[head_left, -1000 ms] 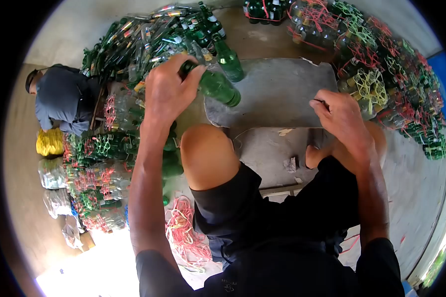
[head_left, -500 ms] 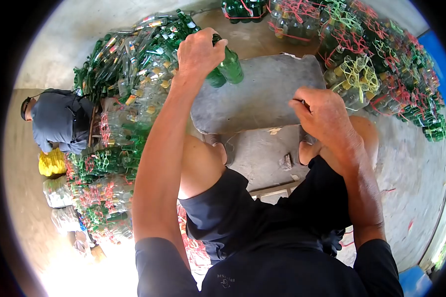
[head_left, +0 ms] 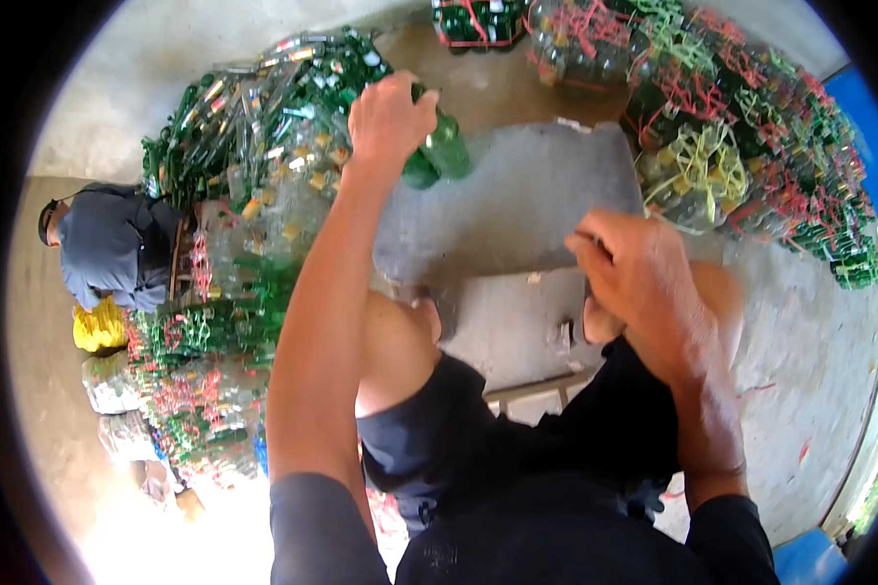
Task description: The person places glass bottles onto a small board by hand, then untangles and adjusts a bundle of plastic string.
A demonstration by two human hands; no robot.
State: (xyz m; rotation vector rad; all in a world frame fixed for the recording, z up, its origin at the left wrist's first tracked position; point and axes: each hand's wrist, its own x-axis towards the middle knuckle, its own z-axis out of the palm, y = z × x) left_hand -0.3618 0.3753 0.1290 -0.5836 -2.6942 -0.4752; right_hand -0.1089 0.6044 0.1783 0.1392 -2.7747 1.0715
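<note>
At the far left corner of the grey board (head_left: 517,214), my left hand (head_left: 392,119) is closed at the neck of a green bottle. Two green bottles stand close together there, one (head_left: 447,148) on the right and one (head_left: 419,173) partly under my hand; their necks are mostly hidden by my fingers. My right hand (head_left: 629,255) is above the near right part of the board, its fingers curled with thumb and forefinger together. Whatever it may hold is too small to make out.
A heap of loose bottles (head_left: 263,117) lies at the back left. Tied bundles of bottles (head_left: 712,127) fill the right side, and another bundle (head_left: 477,21) is at the back. A person (head_left: 117,244) sits at the far left beside yellow twine (head_left: 99,327).
My left hand has carried its green bottle away from me to the board's far left corner, beside the other bottle. My right hand has shifted slightly left and towards me, still curled.
</note>
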